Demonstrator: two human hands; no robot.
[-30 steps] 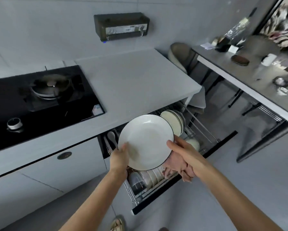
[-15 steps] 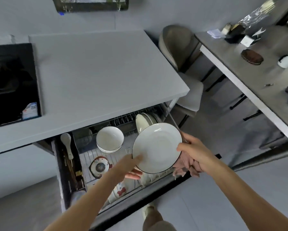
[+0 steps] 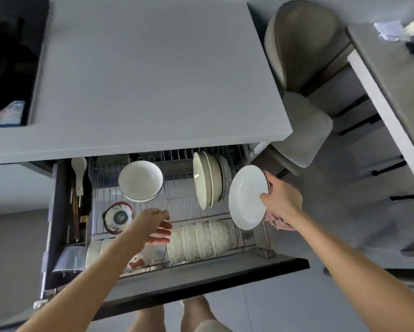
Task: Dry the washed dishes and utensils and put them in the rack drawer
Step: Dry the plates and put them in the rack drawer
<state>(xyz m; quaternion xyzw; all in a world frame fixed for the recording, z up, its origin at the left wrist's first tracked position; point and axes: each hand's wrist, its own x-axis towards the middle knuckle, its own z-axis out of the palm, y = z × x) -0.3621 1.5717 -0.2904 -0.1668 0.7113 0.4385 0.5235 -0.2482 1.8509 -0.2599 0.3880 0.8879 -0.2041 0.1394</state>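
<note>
My right hand (image 3: 281,202) grips a white plate with a thin dark rim (image 3: 246,196) by its right edge, tilted on edge over the right end of the open rack drawer (image 3: 201,279). A pink cloth (image 3: 276,222) is bunched under the same hand. The plate hangs just right of several plates standing upright (image 3: 209,179) in the wire rack. My left hand (image 3: 153,226) hovers over the drawer's middle with fingers straight, holding nothing.
In the drawer are stacked white bowls (image 3: 140,180), a red-patterned bowl (image 3: 117,218), a row of bowls on their sides (image 3: 198,240), and a spoon and chopsticks (image 3: 77,188) at left. The countertop (image 3: 153,68) overhangs. A chair (image 3: 302,56) and a table (image 3: 393,92) stand right.
My left hand let go of the plate and moved left over the drawer. My right hand carried the plate right and down beside the upright plates. The view tilted down.
</note>
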